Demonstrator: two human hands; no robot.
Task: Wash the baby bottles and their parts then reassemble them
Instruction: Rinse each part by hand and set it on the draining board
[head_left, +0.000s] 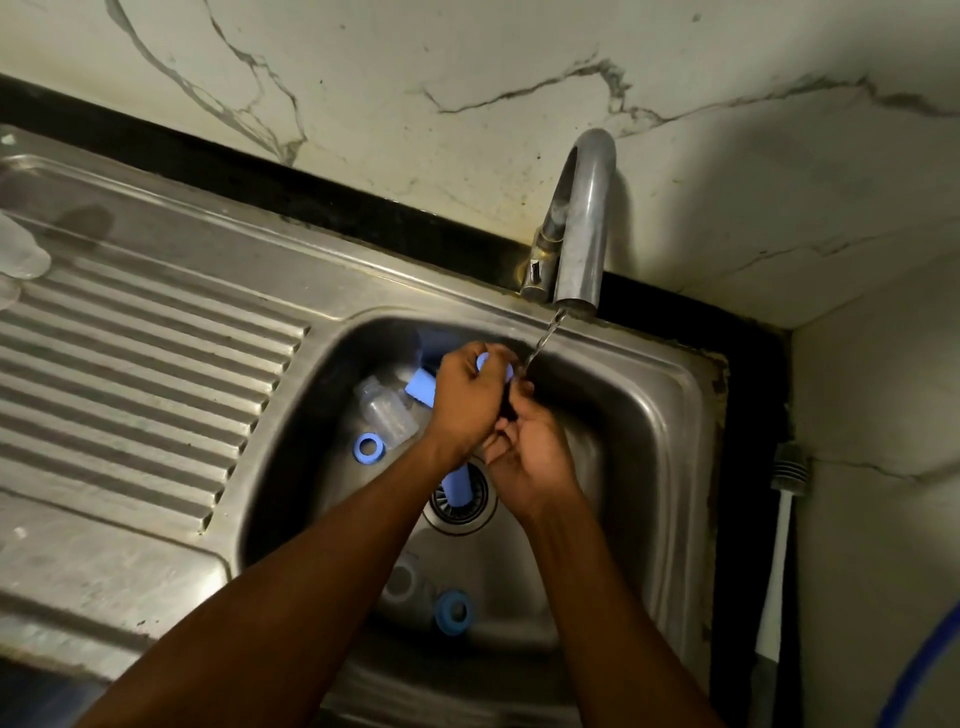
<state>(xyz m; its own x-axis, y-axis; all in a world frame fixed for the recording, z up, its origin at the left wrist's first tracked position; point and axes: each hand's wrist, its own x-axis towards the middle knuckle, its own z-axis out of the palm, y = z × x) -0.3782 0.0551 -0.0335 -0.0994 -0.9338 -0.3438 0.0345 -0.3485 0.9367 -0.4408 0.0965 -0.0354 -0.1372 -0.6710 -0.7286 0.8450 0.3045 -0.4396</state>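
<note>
- A marble-veined wall fills the top of the frame. Below it sits a steel sink, its ribbed drainboard at left.
- The faucet, upper right, runs a thin stream.
- Centre: the left hand grips a blue bottle part — mostly hidden. The right hand curls just below; what it holds, I cannot tell.
- A clear bottle and a blue ring lie in the basin — dim, blurred.

Home kitchen: stainless steel sink with ribbed drainboard, gooseneck tap running water, marble-look wall tiles showing behind.
</note>
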